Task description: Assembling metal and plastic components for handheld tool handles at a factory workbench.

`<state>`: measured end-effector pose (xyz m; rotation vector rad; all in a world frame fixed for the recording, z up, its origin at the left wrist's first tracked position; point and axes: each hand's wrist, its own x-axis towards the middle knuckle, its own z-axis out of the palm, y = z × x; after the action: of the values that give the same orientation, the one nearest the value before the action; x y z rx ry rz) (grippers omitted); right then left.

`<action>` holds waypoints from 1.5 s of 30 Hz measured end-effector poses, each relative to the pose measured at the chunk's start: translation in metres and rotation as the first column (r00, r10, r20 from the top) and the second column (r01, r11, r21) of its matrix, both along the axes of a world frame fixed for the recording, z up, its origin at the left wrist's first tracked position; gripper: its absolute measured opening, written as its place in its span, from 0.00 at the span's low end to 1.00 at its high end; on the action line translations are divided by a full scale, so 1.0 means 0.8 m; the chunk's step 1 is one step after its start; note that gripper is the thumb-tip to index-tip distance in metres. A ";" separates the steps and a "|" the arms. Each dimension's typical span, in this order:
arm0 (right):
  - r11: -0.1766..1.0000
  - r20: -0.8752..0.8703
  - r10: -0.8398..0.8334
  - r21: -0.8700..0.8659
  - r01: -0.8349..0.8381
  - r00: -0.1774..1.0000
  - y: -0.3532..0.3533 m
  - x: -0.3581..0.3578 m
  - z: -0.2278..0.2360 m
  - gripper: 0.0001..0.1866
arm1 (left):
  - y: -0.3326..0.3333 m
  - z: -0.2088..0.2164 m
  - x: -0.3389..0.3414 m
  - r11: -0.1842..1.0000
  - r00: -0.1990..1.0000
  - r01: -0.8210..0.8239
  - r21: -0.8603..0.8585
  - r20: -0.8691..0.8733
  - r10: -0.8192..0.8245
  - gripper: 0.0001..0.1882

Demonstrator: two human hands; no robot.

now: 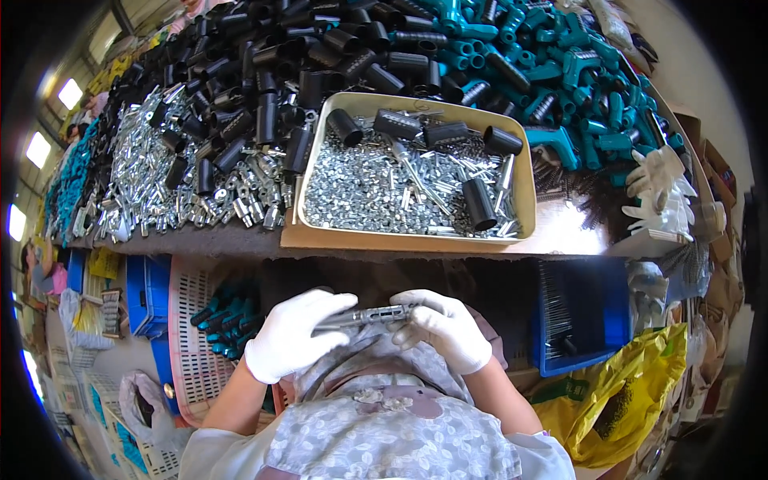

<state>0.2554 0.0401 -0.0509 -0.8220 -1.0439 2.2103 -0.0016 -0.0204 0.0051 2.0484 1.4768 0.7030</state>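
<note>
While the left hand (290,336) closes its grip on one end of the metal rod (364,317), the rod's long axis runs sideways across the lap, below the bench (448,240), to the right hand (446,330), gripping the other end.

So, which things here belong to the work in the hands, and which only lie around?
In hand:
- metal part, held by left hand and right hand

Lying about:
- tray of small metal pieces
- black tubes
- teal handles
- spare white gloves
- yellow bag
</note>
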 end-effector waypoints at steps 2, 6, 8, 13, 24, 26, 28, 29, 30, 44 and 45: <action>0.996 0.037 0.067 0.051 -0.069 0.997 0.001 0.005 -0.005 0.28 | 0.004 -0.002 0.013 0.999 0.997 0.054 -0.007 -0.049 -0.054 0.24; 0.986 0.006 0.168 -0.005 -0.168 0.986 -0.027 -0.006 -0.024 0.22 | 0.007 -0.016 0.035 0.984 0.980 0.156 0.081 -0.141 -0.143 0.23; 0.980 -0.026 0.200 -0.011 -0.201 0.979 -0.034 0.005 -0.036 0.19 | -0.002 -0.035 0.040 0.991 0.991 0.134 0.018 0.014 -0.134 0.18; 0.866 0.369 -0.255 0.498 0.042 0.893 -0.014 0.079 -0.035 0.23 | -0.003 -0.068 0.068 0.996 0.995 0.061 -0.057 0.083 -0.056 0.15; 0.887 0.903 -0.377 0.287 -0.360 -0.208 -0.008 0.394 -0.178 0.11 | 0.016 -0.076 0.078 0.887 0.880 -0.166 -0.431 0.342 0.331 0.20; 0.886 0.915 -0.279 0.130 -0.444 -0.289 -0.011 0.384 -0.193 0.11 | 0.015 -0.081 0.081 0.874 0.879 -0.178 -0.452 0.327 0.348 0.20; 0.855 0.898 -0.290 0.088 -0.510 -0.330 -0.004 0.372 -0.205 0.09 | 0.011 -0.083 0.087 0.862 0.853 -0.153 -0.483 0.375 0.362 0.21; 0.860 0.901 -0.232 0.014 -0.510 -0.367 0.003 0.361 -0.204 0.10 | 0.011 -0.084 0.088 0.876 0.875 -0.154 -0.457 0.348 0.335 0.22; 0.835 0.895 -0.221 -0.031 -0.549 -0.387 0.007 0.352 -0.206 0.10 | 0.010 -0.086 0.090 0.900 0.883 -0.140 -0.413 0.359 0.302 0.22; 0.787 0.728 -0.614 0.532 -0.312 -0.306 0.027 0.402 -0.125 0.09 | -0.008 -0.091 0.067 0.879 0.822 -0.179 -0.441 0.424 0.380 0.20; 0.639 0.577 -0.764 0.735 -0.224 -0.287 0.024 0.416 -0.109 0.08 | -0.005 -0.091 0.067 0.874 0.799 -0.158 -0.460 0.461 0.387 0.20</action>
<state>0.5879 0.0592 -0.1383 -2.2446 -1.6795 -0.0637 0.0522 -0.0246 -0.0674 1.1909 1.4364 0.9140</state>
